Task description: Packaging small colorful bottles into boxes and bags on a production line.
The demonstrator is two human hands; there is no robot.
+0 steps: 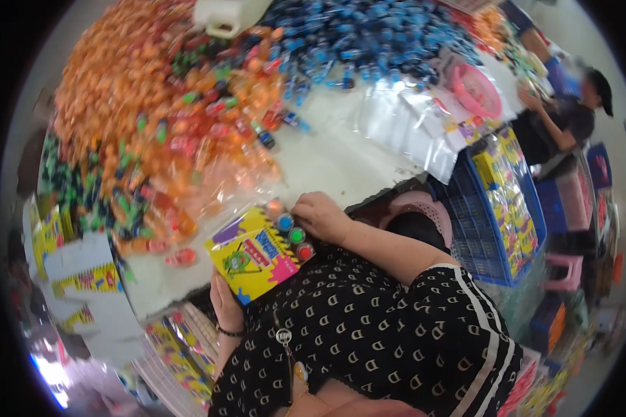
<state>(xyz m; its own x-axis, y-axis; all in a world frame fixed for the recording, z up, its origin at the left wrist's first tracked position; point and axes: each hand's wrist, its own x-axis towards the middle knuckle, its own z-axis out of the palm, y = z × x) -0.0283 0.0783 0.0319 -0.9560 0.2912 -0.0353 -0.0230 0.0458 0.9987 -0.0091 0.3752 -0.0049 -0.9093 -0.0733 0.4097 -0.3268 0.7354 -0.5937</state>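
A yellow printed card pack with a purple and pink pattern is tilted in front of my body at the table's edge. At its right edge stands a row of small bottles with orange, blue, green and red caps. My left hand grips the pack at its lower left side, the fingers partly hidden behind it. Beside the caps is my right hand, its fingers curled in and close to the blue cap. What those fingers pinch, if anything, is hidden.
Heaps of orange bottles and blue bottles cover the far table. Clear plastic bags lie right of centre, near a pink basket. A blue crate holds yellow packs at right. Another person sits beyond it.
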